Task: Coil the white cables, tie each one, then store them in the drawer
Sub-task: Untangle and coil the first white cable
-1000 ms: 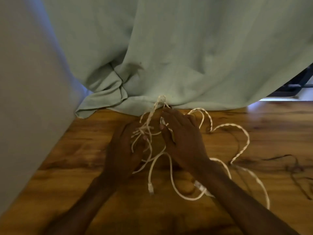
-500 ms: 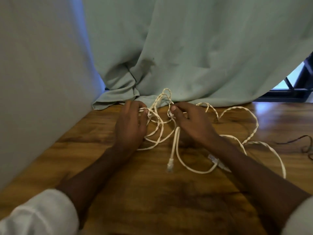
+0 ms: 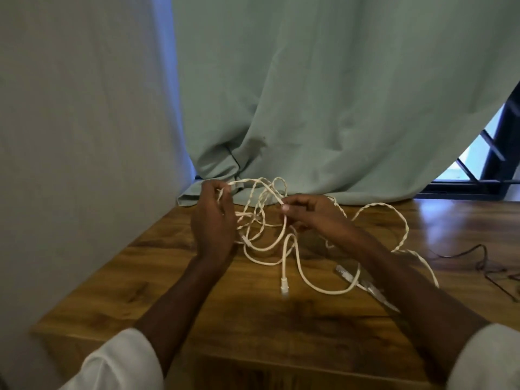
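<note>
A tangle of white cables lies at the back of the wooden table, some smooth, some twisted. My left hand holds a strand lifted at the tangle's left side, fingers curled round it. My right hand pinches another strand between thumb and fingers at the tangle's right. A smooth cable hangs from that pinch and ends in a white plug lying on the table. A twisted cable loop runs off to the right. No drawer is in view.
A pale green curtain hangs down onto the table's back edge. A grey wall bounds the left side. A thin dark cable lies at the right. A shiny flat strip lies under my right forearm. The window shows at right.
Both hands have lifted off the table and moved apart, drawing strands of the tangle up between them. The camera has tilted up and back.
</note>
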A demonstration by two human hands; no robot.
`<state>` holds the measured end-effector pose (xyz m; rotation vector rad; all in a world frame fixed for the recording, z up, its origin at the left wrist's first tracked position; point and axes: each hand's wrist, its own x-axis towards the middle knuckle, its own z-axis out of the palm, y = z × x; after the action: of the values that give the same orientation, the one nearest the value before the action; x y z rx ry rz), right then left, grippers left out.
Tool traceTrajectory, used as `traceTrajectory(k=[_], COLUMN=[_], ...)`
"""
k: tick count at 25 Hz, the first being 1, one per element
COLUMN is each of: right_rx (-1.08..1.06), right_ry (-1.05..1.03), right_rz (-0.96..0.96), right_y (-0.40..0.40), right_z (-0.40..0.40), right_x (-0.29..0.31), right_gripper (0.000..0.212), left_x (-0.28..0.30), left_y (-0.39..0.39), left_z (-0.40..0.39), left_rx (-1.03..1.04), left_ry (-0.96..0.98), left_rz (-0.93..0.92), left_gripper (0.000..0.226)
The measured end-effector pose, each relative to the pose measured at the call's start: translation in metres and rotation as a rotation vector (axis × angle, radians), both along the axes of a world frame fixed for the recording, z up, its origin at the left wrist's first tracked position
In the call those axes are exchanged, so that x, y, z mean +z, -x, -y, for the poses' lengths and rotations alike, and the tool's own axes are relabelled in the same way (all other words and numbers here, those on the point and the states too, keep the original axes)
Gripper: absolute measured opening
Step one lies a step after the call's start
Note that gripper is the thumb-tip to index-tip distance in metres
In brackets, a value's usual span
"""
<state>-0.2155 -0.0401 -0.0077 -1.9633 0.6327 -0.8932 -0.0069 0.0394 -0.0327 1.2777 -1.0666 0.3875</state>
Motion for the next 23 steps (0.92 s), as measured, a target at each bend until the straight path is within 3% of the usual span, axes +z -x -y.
traceTrajectory(k=[2,8,10,12,14,15,17,18,20,23], right_rx=[0.063,0.308,0.322,0.239,0.135,0.104,0.078,0.079,0.121,0.245], right_ry=[-0.072,-0.162,-0.19,-0.207,-0.182,-0.17,-0.152,-0.149,-0.178,-0.271], right_rz=[-0.01,-0.114,-0.016,0.146,0.248,0.266,0.25,0.224,0.178,0.099], right_y=[0.013,0.031,0.035,0.037,0.037,0.037,0.039,0.039,0.041,0.039], right_z=[0.007,0.015,0.019,0.02,0.021,0.022,0.023,0.022,0.02,0.017], right_x=[0.004,0.009,0.01,0.015,0.018,0.018,0.016,0.015,0.014,0.01], right_gripper=[0.024,0.031,0.029,0.025,0.022,0.022,0.022,0.022,0.023,0.044], left_x=[-0.005,-0.018,-0.013,-0.003,0.011,0.015,0.015,0.013,0.017,0.041], left_y=[-0.012,-0.036,-0.028,-0.01,0.027,0.048,0.083,0.092,0.096,0.078], left_z=[0.001,0.011,0.003,-0.017,-0.045,-0.054,-0.062,-0.059,-0.05,-0.019], left_rx=[0.096,0.187,0.17,0.121,-0.009,-0.065,-0.131,-0.212,-0.475,-0.824], left_ry=[-0.029,-0.219,-0.25,-0.153,-0.138,-0.298,-0.797,-0.949,-0.853,-0.371], left_rz=[-0.05,0.11,0.151,0.184,0.21,0.231,0.277,0.254,0.031,-0.627], left_gripper=[0.013,0.015,0.033,0.047,0.026,0.029,0.05,0.044,0.031,0.035])
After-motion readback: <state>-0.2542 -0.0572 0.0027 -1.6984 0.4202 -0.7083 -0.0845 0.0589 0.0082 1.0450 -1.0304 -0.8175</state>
